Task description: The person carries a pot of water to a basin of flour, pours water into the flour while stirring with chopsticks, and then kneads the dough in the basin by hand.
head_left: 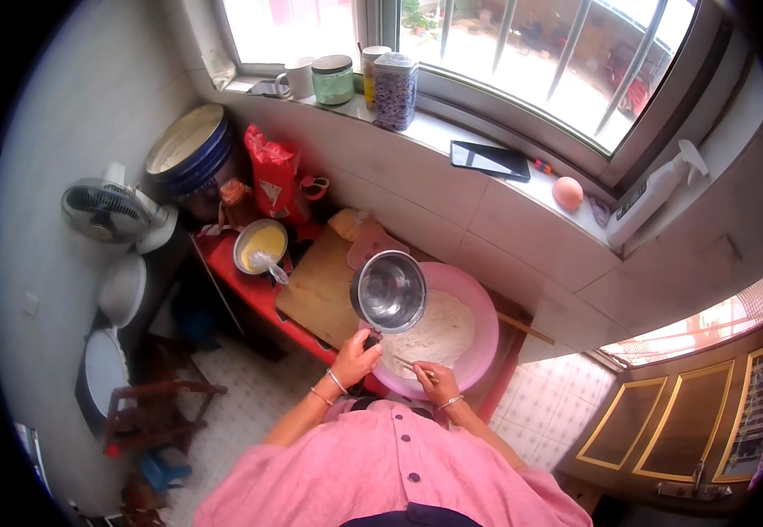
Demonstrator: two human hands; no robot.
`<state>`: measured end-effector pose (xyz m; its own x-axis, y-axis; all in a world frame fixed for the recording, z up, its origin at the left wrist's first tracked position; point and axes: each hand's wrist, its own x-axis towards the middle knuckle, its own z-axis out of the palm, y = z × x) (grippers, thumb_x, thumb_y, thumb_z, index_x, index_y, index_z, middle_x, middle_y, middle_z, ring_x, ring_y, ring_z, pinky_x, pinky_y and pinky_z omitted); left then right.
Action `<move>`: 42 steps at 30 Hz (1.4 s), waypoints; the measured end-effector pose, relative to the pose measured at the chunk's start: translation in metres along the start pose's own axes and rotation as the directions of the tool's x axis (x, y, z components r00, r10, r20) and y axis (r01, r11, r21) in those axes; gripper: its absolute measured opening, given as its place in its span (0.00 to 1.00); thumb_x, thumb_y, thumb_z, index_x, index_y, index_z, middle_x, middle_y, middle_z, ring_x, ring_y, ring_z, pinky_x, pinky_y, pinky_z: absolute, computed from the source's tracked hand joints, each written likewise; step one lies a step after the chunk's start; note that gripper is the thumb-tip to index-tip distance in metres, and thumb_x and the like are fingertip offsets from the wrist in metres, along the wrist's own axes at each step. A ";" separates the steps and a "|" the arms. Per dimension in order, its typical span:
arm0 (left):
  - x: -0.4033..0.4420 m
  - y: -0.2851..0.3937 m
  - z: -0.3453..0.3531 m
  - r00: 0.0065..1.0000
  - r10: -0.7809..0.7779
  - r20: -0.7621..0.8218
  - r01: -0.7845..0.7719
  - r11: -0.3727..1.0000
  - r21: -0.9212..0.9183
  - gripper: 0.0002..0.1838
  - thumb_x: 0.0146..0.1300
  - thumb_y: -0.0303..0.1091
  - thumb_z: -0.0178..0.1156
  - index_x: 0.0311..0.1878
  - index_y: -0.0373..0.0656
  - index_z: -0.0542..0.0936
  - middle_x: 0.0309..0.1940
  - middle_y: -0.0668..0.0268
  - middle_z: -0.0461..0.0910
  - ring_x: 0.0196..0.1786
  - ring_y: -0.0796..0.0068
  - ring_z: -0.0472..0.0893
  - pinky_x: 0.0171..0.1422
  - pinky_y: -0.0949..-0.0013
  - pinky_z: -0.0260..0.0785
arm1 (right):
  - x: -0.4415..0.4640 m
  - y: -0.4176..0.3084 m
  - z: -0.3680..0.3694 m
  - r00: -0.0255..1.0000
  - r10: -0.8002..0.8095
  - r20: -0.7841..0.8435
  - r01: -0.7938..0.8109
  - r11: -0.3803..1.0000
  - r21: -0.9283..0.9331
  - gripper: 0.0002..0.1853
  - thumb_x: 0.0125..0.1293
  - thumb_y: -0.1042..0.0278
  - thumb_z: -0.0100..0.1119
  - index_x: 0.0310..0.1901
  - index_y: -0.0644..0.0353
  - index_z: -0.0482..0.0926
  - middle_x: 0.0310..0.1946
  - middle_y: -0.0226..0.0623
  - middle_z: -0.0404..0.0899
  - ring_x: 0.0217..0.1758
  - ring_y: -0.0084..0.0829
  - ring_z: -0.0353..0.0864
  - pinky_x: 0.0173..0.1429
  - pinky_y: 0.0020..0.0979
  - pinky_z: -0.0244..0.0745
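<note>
My left hand (355,356) is closed round the dark handle of a metal saucepan (390,292), which hangs over the left side of a pink basin (489,327). White flour (445,327) lies in the basin. In my right hand (439,384), at the basin's near rim, are thin chopsticks (404,361) pointing left over the flour. The pan hides part of the basin's far left. Behind it a wooden cutting board (316,285) rests on the red table (228,262).
A bowl of yellow meal (265,244) and a red bag (272,171) stand at the left. On the windowsill are a phone (490,162), an egg-shaped object (567,192), a spray bottle (658,193) and a patterned tin (395,92). A fan (111,209) stands further left.
</note>
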<state>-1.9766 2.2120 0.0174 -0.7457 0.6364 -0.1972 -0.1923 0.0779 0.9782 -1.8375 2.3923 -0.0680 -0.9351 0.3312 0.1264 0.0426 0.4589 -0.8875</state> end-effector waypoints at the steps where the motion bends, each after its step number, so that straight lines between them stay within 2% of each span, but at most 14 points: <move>1: -0.001 -0.001 -0.001 1.000 -0.012 0.016 0.012 1.000 0.003 0.07 0.66 0.30 0.56 0.42 0.39 0.71 0.21 0.73 0.71 0.20 0.86 0.69 0.22 0.78 0.61 | 0.003 0.010 -0.003 1.000 0.000 0.001 0.000 1.000 -0.001 0.10 0.66 0.66 0.60 0.42 0.63 0.83 0.26 0.34 0.82 0.27 0.21 0.79 0.32 0.24 0.74; 3: 0.001 -0.003 -0.005 1.000 -0.015 0.025 0.015 1.000 0.004 0.08 0.67 0.31 0.56 0.44 0.40 0.71 0.23 0.73 0.71 0.21 0.87 0.68 0.22 0.80 0.61 | 0.019 0.028 -0.025 0.934 0.355 -0.046 -0.320 0.885 0.337 0.11 0.67 0.65 0.59 0.42 0.64 0.83 0.26 0.34 0.83 0.27 0.20 0.79 0.32 0.24 0.74; 5: -0.004 -0.008 -0.010 1.000 -0.003 0.031 0.001 0.999 0.051 0.08 0.67 0.32 0.56 0.44 0.40 0.71 0.23 0.73 0.71 0.21 0.87 0.69 0.22 0.80 0.62 | 0.039 0.039 -0.050 0.946 0.319 -0.067 -0.311 0.945 0.100 0.12 0.67 0.64 0.59 0.41 0.64 0.83 0.26 0.37 0.83 0.26 0.21 0.80 0.32 0.24 0.74; 11: -0.007 -0.001 -0.011 1.000 -0.003 -0.021 0.004 0.997 0.073 0.06 0.65 0.29 0.56 0.40 0.38 0.72 0.19 0.72 0.72 0.19 0.85 0.69 0.22 0.77 0.61 | 0.065 0.060 -0.057 0.911 0.233 -0.339 -0.278 0.956 -0.092 0.13 0.67 0.61 0.58 0.41 0.64 0.83 0.26 0.38 0.83 0.26 0.21 0.80 0.32 0.26 0.74; 12: -0.009 0.000 -0.010 1.000 -0.003 -0.017 0.005 0.997 0.072 0.06 0.65 0.29 0.56 0.40 0.38 0.72 0.19 0.72 0.72 0.19 0.85 0.69 0.22 0.77 0.61 | 0.061 0.068 -0.030 0.903 -0.121 -0.413 -0.025 0.943 -0.331 0.12 0.66 0.63 0.59 0.41 0.63 0.83 0.26 0.37 0.82 0.26 0.22 0.80 0.31 0.26 0.74; 16: -0.003 0.001 -0.012 1.000 0.013 -0.009 -0.012 0.997 0.071 0.07 0.66 0.31 0.56 0.42 0.38 0.71 0.20 0.72 0.71 0.19 0.85 0.69 0.22 0.78 0.61 | 0.044 0.014 0.001 0.982 0.046 -0.185 -0.061 0.995 -0.080 0.10 0.66 0.66 0.60 0.43 0.63 0.83 0.26 0.36 0.82 0.26 0.23 0.80 0.32 0.24 0.74; 21: 0.005 -0.019 -0.019 1.000 0.018 0.026 -0.020 0.996 0.086 0.09 0.67 0.31 0.56 0.45 0.39 0.71 0.21 0.73 0.71 0.19 0.86 0.68 0.22 0.79 0.61 | 0.040 0.008 0.026 0.991 -0.028 -0.131 0.038 0.997 0.073 0.11 0.66 0.66 0.61 0.44 0.64 0.82 0.27 0.35 0.83 0.26 0.21 0.80 0.32 0.22 0.75; 23: 0.011 -0.020 -0.021 0.999 0.031 0.022 -0.033 0.997 0.070 0.07 0.67 0.31 0.56 0.43 0.40 0.70 0.21 0.73 0.71 0.20 0.86 0.68 0.22 0.79 0.61 | 0.050 0.025 0.018 0.954 0.283 -0.095 -0.238 0.914 0.330 0.11 0.66 0.66 0.61 0.44 0.65 0.82 0.28 0.34 0.83 0.26 0.20 0.80 0.32 0.22 0.75; 29: 0.012 -0.001 -0.026 1.000 0.023 0.016 -0.025 0.991 0.132 0.07 0.67 0.32 0.57 0.39 0.41 0.69 0.21 0.72 0.71 0.21 0.86 0.69 0.23 0.79 0.62 | 0.087 0.028 -0.060 0.906 0.221 -0.361 -0.223 0.974 0.035 0.11 0.65 0.63 0.61 0.40 0.64 0.83 0.22 0.39 0.82 0.25 0.26 0.82 0.30 0.26 0.74; 33: 0.020 -0.010 -0.031 0.999 0.036 0.003 -0.036 0.997 0.069 0.08 0.64 0.32 0.57 0.39 0.38 0.73 0.18 0.70 0.74 0.19 0.82 0.72 0.22 0.74 0.64 | 0.080 0.057 -0.006 0.877 0.217 -0.429 -0.247 0.969 -0.013 0.11 0.65 0.63 0.62 0.40 0.63 0.83 0.24 0.41 0.83 0.25 0.29 0.82 0.31 0.28 0.75; 35: 0.026 -0.013 -0.035 0.999 0.053 0.008 -0.053 0.996 0.070 0.08 0.64 0.32 0.57 0.39 0.38 0.73 0.18 0.69 0.74 0.19 0.82 0.73 0.22 0.74 0.64 | 0.069 0.042 0.023 0.949 0.070 -0.307 -0.097 0.993 -0.071 0.11 0.66 0.66 0.60 0.43 0.65 0.83 0.24 0.32 0.81 0.24 0.19 0.78 0.29 0.22 0.73; 39: 0.032 -0.011 -0.040 0.999 0.035 0.026 -0.037 0.995 0.089 0.08 0.63 0.33 0.57 0.39 0.38 0.72 0.17 0.68 0.74 0.19 0.81 0.73 0.22 0.73 0.64 | 0.059 -0.005 0.024 0.952 0.169 -0.256 -0.153 0.985 0.078 0.11 0.65 0.64 0.61 0.41 0.63 0.83 0.26 0.40 0.83 0.24 0.28 0.81 0.31 0.27 0.75; 41: 0.040 -0.007 -0.041 0.998 0.047 0.042 -0.051 0.992 0.113 0.08 0.63 0.33 0.57 0.38 0.38 0.72 0.17 0.68 0.74 0.19 0.81 0.73 0.22 0.73 0.64 | 0.058 -0.010 0.037 0.923 0.352 -0.155 -0.266 0.876 0.402 0.11 0.66 0.64 0.61 0.41 0.63 0.83 0.24 0.36 0.82 0.25 0.23 0.81 0.30 0.25 0.75; 42: 0.039 -0.004 -0.041 0.997 0.054 0.056 -0.062 0.989 0.136 0.08 0.62 0.33 0.57 0.38 0.38 0.72 0.17 0.68 0.74 0.19 0.81 0.73 0.22 0.73 0.64 | 0.058 0.000 0.039 0.935 0.309 -0.174 -0.250 0.923 0.292 0.10 0.66 0.65 0.61 0.41 0.63 0.83 0.23 0.32 0.80 0.24 0.19 0.79 0.29 0.23 0.74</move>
<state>-2.0310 2.2054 0.0027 -0.7184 0.6814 -0.1398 -0.0576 0.1419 0.9882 -1.9059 2.3791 -0.0778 -0.8001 0.5947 -0.0785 0.1707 0.1002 -0.9802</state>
